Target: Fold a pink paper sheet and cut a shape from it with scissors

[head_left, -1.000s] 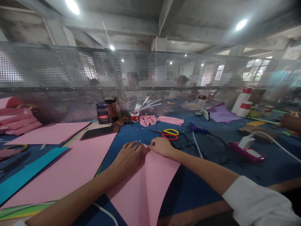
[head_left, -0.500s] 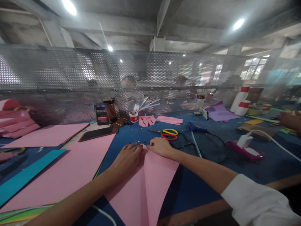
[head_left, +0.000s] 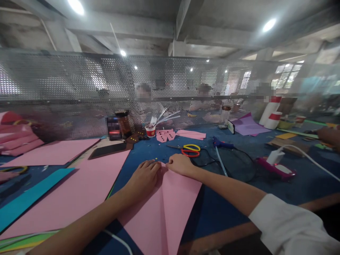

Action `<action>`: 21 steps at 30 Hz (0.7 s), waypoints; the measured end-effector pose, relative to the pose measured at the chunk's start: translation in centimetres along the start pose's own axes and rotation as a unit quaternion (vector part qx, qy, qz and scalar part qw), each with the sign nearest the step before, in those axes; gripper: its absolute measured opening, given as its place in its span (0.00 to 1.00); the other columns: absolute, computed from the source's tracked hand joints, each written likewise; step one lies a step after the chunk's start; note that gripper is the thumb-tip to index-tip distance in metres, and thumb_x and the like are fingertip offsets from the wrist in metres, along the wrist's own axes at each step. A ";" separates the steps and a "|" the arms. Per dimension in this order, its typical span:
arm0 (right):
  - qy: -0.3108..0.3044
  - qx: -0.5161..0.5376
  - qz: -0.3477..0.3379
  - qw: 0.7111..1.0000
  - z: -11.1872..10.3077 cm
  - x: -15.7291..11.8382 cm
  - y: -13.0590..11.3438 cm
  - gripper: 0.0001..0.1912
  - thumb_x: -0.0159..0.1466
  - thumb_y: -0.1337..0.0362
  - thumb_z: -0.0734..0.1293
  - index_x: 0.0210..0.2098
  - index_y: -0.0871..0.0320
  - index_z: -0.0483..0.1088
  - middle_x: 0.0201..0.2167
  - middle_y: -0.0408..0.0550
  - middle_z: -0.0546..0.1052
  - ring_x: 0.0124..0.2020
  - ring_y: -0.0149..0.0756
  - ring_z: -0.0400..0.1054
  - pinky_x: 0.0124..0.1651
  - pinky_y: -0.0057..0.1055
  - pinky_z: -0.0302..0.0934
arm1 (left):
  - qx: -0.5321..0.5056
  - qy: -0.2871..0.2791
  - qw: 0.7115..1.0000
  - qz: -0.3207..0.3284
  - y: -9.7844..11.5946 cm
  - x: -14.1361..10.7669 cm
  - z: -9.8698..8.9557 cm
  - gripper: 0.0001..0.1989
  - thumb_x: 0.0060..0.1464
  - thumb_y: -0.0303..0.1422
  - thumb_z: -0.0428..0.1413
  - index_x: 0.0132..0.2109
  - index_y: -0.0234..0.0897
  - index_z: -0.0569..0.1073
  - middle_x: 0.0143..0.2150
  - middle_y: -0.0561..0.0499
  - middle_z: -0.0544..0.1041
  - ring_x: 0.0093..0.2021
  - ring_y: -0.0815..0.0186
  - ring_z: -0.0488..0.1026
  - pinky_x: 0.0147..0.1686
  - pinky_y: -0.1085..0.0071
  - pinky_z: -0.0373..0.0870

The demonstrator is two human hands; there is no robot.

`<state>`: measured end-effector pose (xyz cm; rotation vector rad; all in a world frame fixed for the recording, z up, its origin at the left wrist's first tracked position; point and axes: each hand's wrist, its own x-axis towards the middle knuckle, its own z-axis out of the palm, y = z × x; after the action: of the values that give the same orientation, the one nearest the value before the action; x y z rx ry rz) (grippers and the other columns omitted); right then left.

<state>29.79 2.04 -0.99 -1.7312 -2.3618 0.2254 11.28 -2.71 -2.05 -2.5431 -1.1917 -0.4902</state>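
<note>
A pink paper sheet [head_left: 175, 202] with a lengthwise fold reaches from the near table edge to my hands. My left hand [head_left: 145, 177] presses on its far left part, fingers close together at the tip. Curled fingers of my right hand [head_left: 182, 164] grip the far edge just to the right; the fingertips are partly hidden. Beyond my right hand lie scissors [head_left: 190, 150] with one yellow and one red handle. Two small pink cut pieces [head_left: 166, 135] with dark dots sit farther back.
Large pink sheets [head_left: 79, 187] and a teal strip [head_left: 34, 196] cover the left. A blue glue gun [head_left: 223, 143], cable and purple power strip [head_left: 276, 168] lie right. A paper cup [head_left: 150, 131] stands near the mesh partition [head_left: 170, 78]. Another person's hand [head_left: 328, 138] is far right.
The view has shifted very slightly. Both hands and the folded pink sheet look nearly the same as before.
</note>
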 end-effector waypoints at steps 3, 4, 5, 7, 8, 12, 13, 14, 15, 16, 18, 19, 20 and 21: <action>-0.002 0.001 0.001 1.000 -0.1 0.0 0.0 0.14 0.60 0.57 0.61 0.33 0.53 0.78 0.35 0.49 0.81 0.38 0.39 0.75 0.35 0.27 0.61 | 0.002 -0.002 1.000 -0.001 -0.1 0.0 0.3 0.12 0.63 0.30 0.45 0.51 0.37 0.68 0.47 0.42 0.76 0.55 0.54 0.69 0.54 0.56 0.63; -0.002 0.002 0.002 1.000 -0.1 0.0 0.0 0.15 0.60 0.56 0.61 0.34 0.53 0.78 0.35 0.49 0.81 0.38 0.39 0.75 0.35 0.27 0.61 | 0.002 -0.004 1.000 0.000 -0.2 0.0 0.3 0.12 0.63 0.30 0.45 0.51 0.37 0.68 0.47 0.42 0.76 0.54 0.54 0.69 0.54 0.56 0.63; -0.003 0.002 0.003 1.000 -0.1 0.0 0.0 0.15 0.61 0.56 0.61 0.34 0.53 0.78 0.35 0.49 0.81 0.38 0.39 0.75 0.35 0.27 0.61 | 0.002 -0.006 1.000 0.001 -0.2 0.0 0.4 0.12 0.63 0.30 0.45 0.51 0.37 0.68 0.47 0.42 0.76 0.54 0.55 0.69 0.54 0.56 0.63; -0.006 0.004 0.004 1.000 -0.2 -0.1 0.0 0.15 0.61 0.55 0.61 0.34 0.54 0.79 0.35 0.50 0.81 0.37 0.39 0.75 0.35 0.27 0.61 | 0.001 -0.008 1.000 0.003 -0.3 0.0 0.4 0.13 0.63 0.30 0.45 0.51 0.36 0.69 0.48 0.42 0.76 0.54 0.55 0.69 0.54 0.56 0.63; -0.008 0.005 0.005 1.000 -0.3 -0.1 0.0 0.15 0.61 0.55 0.61 0.34 0.54 0.79 0.35 0.50 0.81 0.37 0.39 0.75 0.34 0.27 0.61 | 0.001 -0.007 1.000 0.004 -0.3 0.0 0.4 0.13 0.63 0.30 0.45 0.51 0.36 0.69 0.48 0.42 0.76 0.54 0.54 0.69 0.54 0.56 0.63; -0.013 0.008 0.006 1.000 -0.4 -0.1 -0.1 0.15 0.61 0.54 0.62 0.33 0.53 0.79 0.34 0.49 0.81 0.37 0.39 0.75 0.34 0.27 0.61 | -0.005 -0.001 1.000 0.003 -0.2 0.0 0.3 0.13 0.63 0.30 0.46 0.52 0.37 0.68 0.48 0.41 0.76 0.54 0.54 0.69 0.54 0.55 0.63; -0.013 0.009 0.006 1.000 -0.4 -0.1 -0.1 0.16 0.61 0.54 0.62 0.33 0.53 0.79 0.34 0.49 0.81 0.37 0.39 0.75 0.34 0.27 0.61 | -0.006 0.000 1.000 0.002 -0.2 0.0 0.3 0.13 0.62 0.30 0.46 0.51 0.37 0.69 0.48 0.41 0.76 0.54 0.54 0.69 0.54 0.55 0.63; -0.012 0.010 0.005 1.000 -0.4 -0.1 -0.1 0.16 0.61 0.54 0.61 0.32 0.53 0.79 0.34 0.49 0.81 0.37 0.39 0.75 0.34 0.27 0.61 | -0.007 0.000 1.000 0.001 -0.2 0.0 0.2 0.13 0.62 0.30 0.46 0.51 0.37 0.69 0.48 0.41 0.76 0.54 0.54 0.69 0.54 0.55 0.63; -0.011 0.010 0.005 1.000 -0.4 -0.1 -0.1 0.16 0.61 0.54 0.61 0.32 0.53 0.78 0.34 0.49 0.81 0.37 0.39 0.75 0.34 0.27 0.61 | -0.008 -0.001 1.000 0.000 -0.2 0.0 0.2 0.13 0.63 0.30 0.46 0.51 0.37 0.69 0.47 0.41 0.76 0.54 0.54 0.69 0.54 0.56 0.63; -0.010 0.011 0.004 1.000 -0.4 -0.1 0.0 0.15 0.61 0.55 0.61 0.32 0.54 0.78 0.34 0.49 0.81 0.37 0.39 0.75 0.34 0.27 0.60 | -0.010 -0.002 1.000 -0.001 -0.1 0.0 0.1 0.12 0.63 0.30 0.46 0.51 0.37 0.69 0.47 0.41 0.77 0.54 0.54 0.69 0.54 0.56 0.63; -0.009 0.014 0.002 1.000 -0.4 -0.1 0.0 0.16 0.61 0.55 0.61 0.32 0.54 0.78 0.33 0.49 0.81 0.36 0.38 0.74 0.33 0.27 0.60 | -0.010 -0.002 1.000 -0.002 -0.1 0.0 0.1 0.13 0.63 0.30 0.46 0.51 0.37 0.69 0.47 0.41 0.76 0.54 0.55 0.70 0.54 0.57 0.63; -0.008 0.015 0.002 1.000 -0.3 -0.1 0.0 0.16 0.61 0.55 0.61 0.32 0.54 0.78 0.33 0.49 0.81 0.35 0.38 0.74 0.33 0.26 0.60 | -0.009 -0.001 1.000 -0.001 -0.1 -0.1 0.1 0.13 0.63 0.30 0.46 0.51 0.37 0.69 0.48 0.41 0.76 0.54 0.55 0.70 0.54 0.57 0.63; -0.008 0.017 0.002 1.000 -0.3 -0.1 0.0 0.16 0.61 0.55 0.61 0.31 0.54 0.78 0.33 0.49 0.81 0.35 0.38 0.74 0.32 0.26 0.59 | -0.007 -0.002 1.000 0.000 -0.1 -0.1 0.1 0.13 0.62 0.30 0.46 0.51 0.37 0.68 0.48 0.41 0.76 0.54 0.54 0.70 0.54 0.56 0.63; -0.007 0.018 0.002 1.000 -0.3 0.0 0.0 0.16 0.61 0.55 0.61 0.31 0.54 0.78 0.32 0.49 0.81 0.35 0.38 0.74 0.32 0.26 0.59 | -0.005 -0.002 1.000 0.000 -0.1 -0.1 0.1 0.13 0.62 0.30 0.46 0.51 0.37 0.68 0.47 0.41 0.76 0.54 0.54 0.69 0.54 0.56 0.63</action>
<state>29.91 2.02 -0.74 -1.7235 -2.3508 0.2795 11.17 -2.65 -2.16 -2.5533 -1.1929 -0.4918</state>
